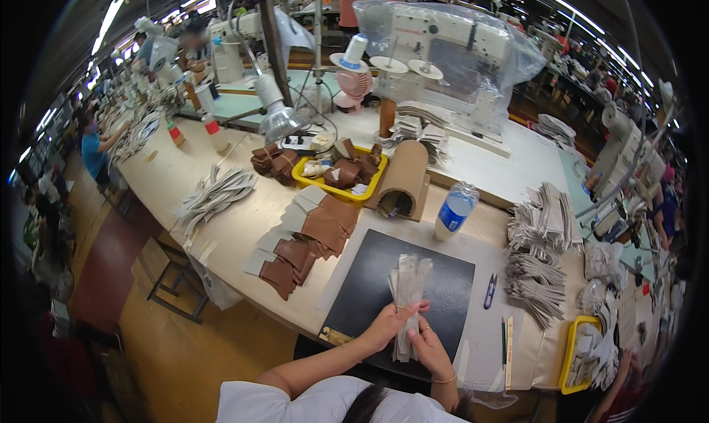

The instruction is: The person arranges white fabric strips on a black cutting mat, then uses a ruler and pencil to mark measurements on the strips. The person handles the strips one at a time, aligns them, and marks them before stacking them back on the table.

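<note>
A bundle of pale grey strips (410, 279), fanned out at its far end, is held upright over a black mat (369, 268). My left hand (391, 324) closes round the middle of the bundle, thumb and fingers pressed against it. Just below, my right hand (431, 349) grips the lower part from the right side, its fingertips partly hidden by the strips. The hands nearly touch each other. To the right of the mat lie small thread snips (490, 291), a dark pencil (504, 343) and a ruler (509, 353).
Beyond the mat stand a water bottle (456, 210) and a brown cardboard tube (403, 176). Brown leather pieces (299, 257) lie left, near a yellow basket (331, 192). Grey strip stacks (535, 279) and another yellow basket (567, 364) are on the right. A lamp (277, 113) overhangs the table.
</note>
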Action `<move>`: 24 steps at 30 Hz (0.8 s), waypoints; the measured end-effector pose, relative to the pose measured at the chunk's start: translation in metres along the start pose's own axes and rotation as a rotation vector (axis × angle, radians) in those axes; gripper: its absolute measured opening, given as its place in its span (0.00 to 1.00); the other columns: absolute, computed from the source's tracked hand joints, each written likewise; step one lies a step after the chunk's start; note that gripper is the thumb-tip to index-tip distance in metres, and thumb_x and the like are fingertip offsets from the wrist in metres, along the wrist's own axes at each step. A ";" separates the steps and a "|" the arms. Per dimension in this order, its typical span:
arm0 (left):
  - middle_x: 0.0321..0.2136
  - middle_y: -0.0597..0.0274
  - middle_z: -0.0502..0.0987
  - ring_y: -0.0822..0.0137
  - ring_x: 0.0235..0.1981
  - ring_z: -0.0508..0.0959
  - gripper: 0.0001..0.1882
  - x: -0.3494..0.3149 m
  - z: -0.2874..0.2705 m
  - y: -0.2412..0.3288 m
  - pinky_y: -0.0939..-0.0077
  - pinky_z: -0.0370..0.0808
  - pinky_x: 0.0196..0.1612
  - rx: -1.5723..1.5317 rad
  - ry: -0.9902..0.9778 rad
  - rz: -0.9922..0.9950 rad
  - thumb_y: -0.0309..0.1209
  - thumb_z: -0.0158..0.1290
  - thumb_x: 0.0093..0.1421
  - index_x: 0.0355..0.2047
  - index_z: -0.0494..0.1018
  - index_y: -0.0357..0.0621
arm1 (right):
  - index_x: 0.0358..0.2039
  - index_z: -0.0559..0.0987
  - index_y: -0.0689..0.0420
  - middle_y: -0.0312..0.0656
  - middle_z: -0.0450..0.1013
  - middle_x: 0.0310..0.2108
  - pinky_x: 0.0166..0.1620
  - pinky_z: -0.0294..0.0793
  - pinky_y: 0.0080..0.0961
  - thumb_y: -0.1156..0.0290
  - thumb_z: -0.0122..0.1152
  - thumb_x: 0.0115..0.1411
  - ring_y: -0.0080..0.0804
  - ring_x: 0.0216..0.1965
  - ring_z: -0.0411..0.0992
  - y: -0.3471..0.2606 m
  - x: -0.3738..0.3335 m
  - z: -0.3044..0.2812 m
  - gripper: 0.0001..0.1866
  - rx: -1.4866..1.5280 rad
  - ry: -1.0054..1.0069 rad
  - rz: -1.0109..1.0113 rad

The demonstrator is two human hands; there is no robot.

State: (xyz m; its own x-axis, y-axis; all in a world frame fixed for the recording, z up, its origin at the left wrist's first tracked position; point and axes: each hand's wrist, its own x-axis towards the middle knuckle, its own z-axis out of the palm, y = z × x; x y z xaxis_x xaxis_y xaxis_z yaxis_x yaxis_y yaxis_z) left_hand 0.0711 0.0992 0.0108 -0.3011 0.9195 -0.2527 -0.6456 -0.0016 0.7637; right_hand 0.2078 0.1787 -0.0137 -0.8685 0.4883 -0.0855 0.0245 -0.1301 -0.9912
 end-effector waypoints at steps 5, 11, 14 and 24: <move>0.42 0.54 0.79 0.61 0.45 0.81 0.22 -0.018 -0.036 0.006 0.68 0.80 0.48 -0.086 0.149 -0.118 0.43 0.46 0.72 0.54 0.65 0.36 | 0.39 0.83 0.59 0.46 0.77 0.38 0.40 0.75 0.33 0.74 0.67 0.56 0.43 0.38 0.77 -0.053 0.006 0.006 0.10 -0.650 0.259 -0.266; 0.46 0.58 0.75 0.67 0.44 0.79 0.26 -0.024 -0.021 0.000 0.70 0.78 0.49 -0.123 0.023 -0.195 0.48 0.43 0.73 0.61 0.62 0.42 | 0.43 0.82 0.59 0.46 0.76 0.46 0.44 0.77 0.33 0.77 0.68 0.54 0.43 0.41 0.77 -0.065 0.015 0.024 0.14 -0.830 0.233 -0.466; 0.53 0.61 0.70 0.73 0.54 0.71 0.28 -0.021 -0.015 -0.005 0.74 0.70 0.58 -0.177 0.020 -0.159 0.48 0.42 0.73 0.65 0.59 0.42 | 0.41 0.83 0.59 0.46 0.77 0.46 0.45 0.77 0.34 0.77 0.68 0.54 0.43 0.42 0.77 -0.042 0.012 0.025 0.12 -0.877 0.251 -0.475; 0.45 0.60 0.72 0.72 0.41 0.77 0.33 -0.024 -0.025 -0.009 0.76 0.80 0.40 0.125 -0.098 -0.191 0.53 0.41 0.72 0.64 0.56 0.39 | 0.35 0.83 0.57 0.39 0.79 0.42 0.41 0.75 0.32 0.75 0.67 0.53 0.39 0.37 0.78 -0.046 0.001 0.021 0.08 -1.096 0.183 -0.506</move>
State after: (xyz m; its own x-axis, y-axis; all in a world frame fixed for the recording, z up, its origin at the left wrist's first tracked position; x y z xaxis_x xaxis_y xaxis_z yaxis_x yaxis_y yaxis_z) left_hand 0.0665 0.0673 -0.0046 -0.1088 0.9322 -0.3452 -0.5909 0.2186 0.7766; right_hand 0.1952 0.1675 0.0337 -0.8204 0.3986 0.4099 0.1850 0.8634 -0.4694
